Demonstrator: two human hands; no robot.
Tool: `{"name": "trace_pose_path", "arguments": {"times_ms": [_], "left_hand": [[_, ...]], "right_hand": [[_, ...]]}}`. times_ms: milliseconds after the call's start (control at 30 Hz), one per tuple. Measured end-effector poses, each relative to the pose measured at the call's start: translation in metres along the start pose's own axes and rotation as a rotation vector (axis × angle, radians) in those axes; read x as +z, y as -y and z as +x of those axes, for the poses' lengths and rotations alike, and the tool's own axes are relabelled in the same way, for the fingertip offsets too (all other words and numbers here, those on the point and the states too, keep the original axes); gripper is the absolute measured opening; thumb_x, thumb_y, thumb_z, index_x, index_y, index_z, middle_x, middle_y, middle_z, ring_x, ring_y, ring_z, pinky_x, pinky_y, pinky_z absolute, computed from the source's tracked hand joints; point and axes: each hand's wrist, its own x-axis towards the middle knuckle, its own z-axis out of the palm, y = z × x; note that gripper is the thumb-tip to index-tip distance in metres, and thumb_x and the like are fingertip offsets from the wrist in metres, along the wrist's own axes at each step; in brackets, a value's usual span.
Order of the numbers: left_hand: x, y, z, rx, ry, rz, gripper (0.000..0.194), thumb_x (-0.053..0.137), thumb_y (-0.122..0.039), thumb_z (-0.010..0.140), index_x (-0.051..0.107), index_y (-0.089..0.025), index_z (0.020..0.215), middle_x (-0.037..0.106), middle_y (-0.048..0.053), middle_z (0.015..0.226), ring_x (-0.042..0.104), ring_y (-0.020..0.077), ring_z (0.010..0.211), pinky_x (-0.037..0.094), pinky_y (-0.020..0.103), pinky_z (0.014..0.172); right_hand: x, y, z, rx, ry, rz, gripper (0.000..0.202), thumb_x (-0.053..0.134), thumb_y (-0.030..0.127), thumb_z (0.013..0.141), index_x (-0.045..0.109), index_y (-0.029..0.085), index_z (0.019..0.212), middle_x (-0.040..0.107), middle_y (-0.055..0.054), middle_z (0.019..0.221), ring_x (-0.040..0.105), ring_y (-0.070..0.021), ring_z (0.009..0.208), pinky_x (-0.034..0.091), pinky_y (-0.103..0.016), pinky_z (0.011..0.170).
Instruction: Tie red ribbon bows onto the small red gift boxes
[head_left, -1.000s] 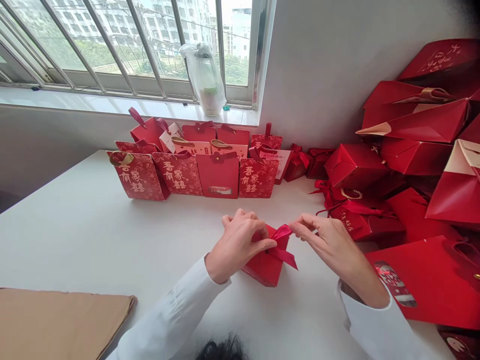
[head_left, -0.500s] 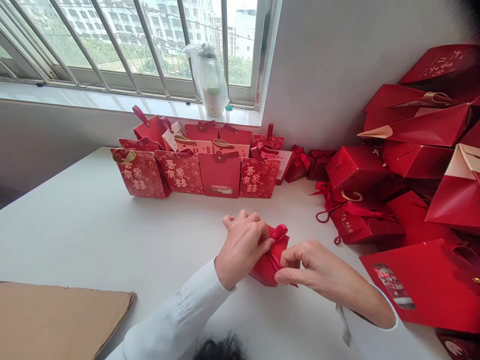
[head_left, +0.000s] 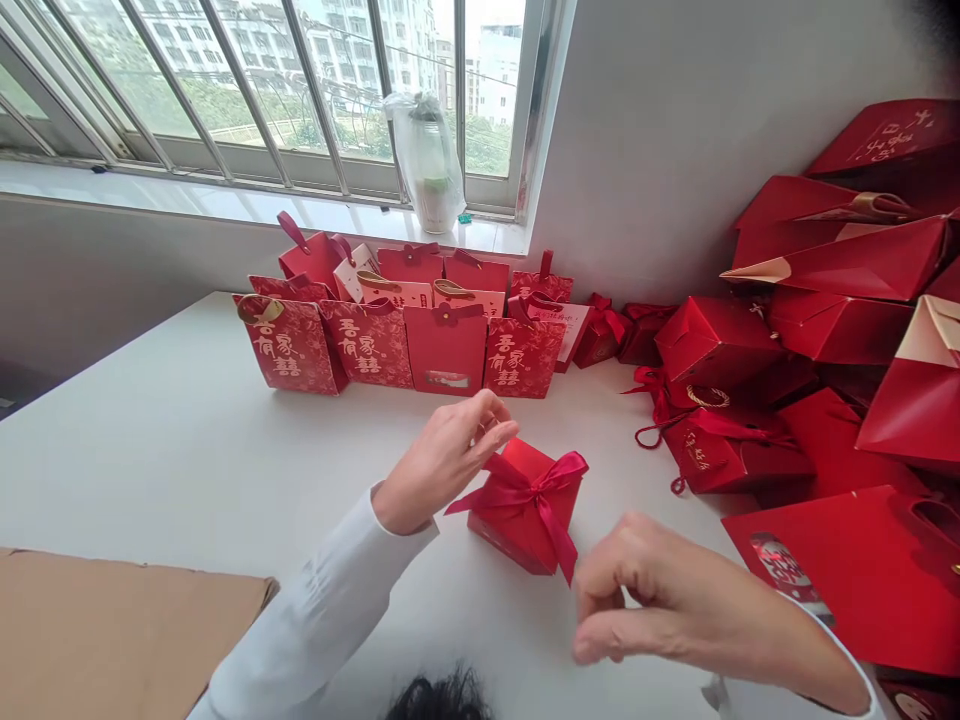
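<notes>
A small red gift box (head_left: 501,523) with a dark pink ribbon bow (head_left: 538,492) tied over its top rests on the white table. Loops and tails of the bow spread to both sides. To the upper left of the box is my left hand (head_left: 448,457), its thumb and curled fingers apart, partly in front of the ribbon's left side. My right hand (head_left: 637,590) hovers at the lower right, close to the end of a ribbon tail. Its fingers are bent, with a gap to the thumb, and nothing shows between them.
Red gift bags (head_left: 446,350) stand in rows by the wall. A pile of red boxes and bags (head_left: 739,445) fills the right side. Brown cardboard (head_left: 112,635) lies at the lower left. A plastic-wrapped cup (head_left: 431,180) stands on the windowsill (head_left: 491,236).
Both hands have come off the bow: the left moved to the left, the right down and to the right. The box and its whole bow are now exposed.
</notes>
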Motion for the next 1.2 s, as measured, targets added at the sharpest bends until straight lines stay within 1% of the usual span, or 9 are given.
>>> {"name": "trace_pose_path", "arguments": {"times_ms": [100,167,233,333,433,533,633,833,1200], "left_hand": [[-0.019,0.010,-0.003,-0.019,-0.026,0.060,0.028,0.043,-0.047,0.089,0.049,-0.021,0.085,0.058,-0.002,0.080,0.049,0.0120,0.067,0.037,0.022,0.061],[-0.028,0.014,-0.006,-0.036,0.089,0.121,0.032,0.049,-0.052,0.084,0.053,-0.020,0.083,0.060,-0.001,0.080,0.051,0.0129,0.069,0.037,0.021,0.059],[-0.032,0.015,-0.009,-0.056,0.262,0.161,0.034,0.054,-0.054,0.079,0.058,-0.020,0.076,0.061,-0.001,0.074,0.052,0.0128,0.066,0.036,0.021,0.055],[-0.029,0.014,-0.008,-0.074,0.486,0.177,0.033,0.057,-0.047,0.078,0.058,-0.018,0.061,0.058,-0.002,0.060,0.049,0.0107,0.056,0.032,0.020,0.051],[-0.024,0.012,-0.005,-0.055,0.577,0.173,0.039,0.055,-0.040,0.079,0.049,-0.017,0.049,0.049,-0.003,0.049,0.040,0.0083,0.047,0.028,0.022,0.048],[-0.022,0.010,-0.004,-0.056,0.549,0.188,0.042,0.054,-0.038,0.078,0.040,-0.017,0.044,0.039,-0.004,0.045,0.029,0.0072,0.044,0.024,0.023,0.047],[-0.024,0.009,-0.006,-0.054,0.523,0.210,0.040,0.054,-0.035,0.076,0.039,-0.017,0.045,0.041,-0.003,0.046,0.030,0.0075,0.044,0.023,0.023,0.046],[-0.023,0.001,-0.013,-0.022,0.522,0.225,0.032,0.053,-0.025,0.073,0.040,-0.016,0.045,0.044,-0.004,0.047,0.031,0.0077,0.044,0.021,0.023,0.043],[-0.015,-0.003,-0.014,-0.007,0.568,0.241,0.032,0.052,-0.019,0.069,0.035,-0.016,0.041,0.046,-0.005,0.043,0.030,0.0062,0.040,0.022,0.022,0.042]], "right_hand": [[-0.007,-0.004,0.005,-0.088,-0.392,-0.094,0.026,0.056,0.031,0.087,0.066,0.020,0.066,0.058,0.003,0.062,0.045,-0.0101,0.056,0.034,-0.023,0.052],[-0.007,-0.008,0.018,-0.137,-0.704,-0.208,0.023,0.055,0.029,0.089,0.067,0.022,0.071,0.064,0.001,0.073,0.051,-0.0140,0.069,0.038,-0.025,0.063],[-0.003,-0.011,0.033,-0.182,-0.869,-0.322,0.017,0.057,0.027,0.088,0.068,0.022,0.076,0.065,-0.002,0.083,0.053,-0.0190,0.085,0.041,-0.029,0.074],[0.004,-0.011,0.053,-0.227,-0.869,-0.387,0.010,0.061,0.028,0.086,0.069,0.023,0.083,0.064,-0.005,0.088,0.049,-0.0239,0.097,0.041,-0.034,0.083],[0.008,-0.006,0.064,-0.185,-0.791,-0.343,0.012,0.064,0.035,0.084,0.068,0.023,0.081,0.062,-0.004,0.086,0.047,-0.0244,0.099,0.042,-0.034,0.082],[0.006,0.000,0.072,-0.136,-0.689,-0.307,0.016,0.064,0.033,0.082,0.064,0.022,0.070,0.062,-0.003,0.082,0.048,-0.0220,0.094,0.042,-0.031,0.076],[0.002,0.003,0.078,-0.102,-0.629,-0.310,0.019,0.059,0.026,0.081,0.057,0.021,0.063,0.061,0.000,0.074,0.051,-0.0185,0.084,0.039,-0.028,0.068],[-0.009,-0.003,0.076,-0.016,-0.740,-0.194,0.022,0.048,0.029,0.083,0.046,0.021,0.063,0.052,0.004,0.059,0.047,-0.0122,0.057,0.033,-0.024,0.055],[-0.004,-0.005,0.083,0.006,-0.791,-0.205,0.022,0.051,0.030,0.083,0.047,0.022,0.062,0.051,0.005,0.056,0.046,-0.0122,0.054,0.032,-0.024,0.053]]}}
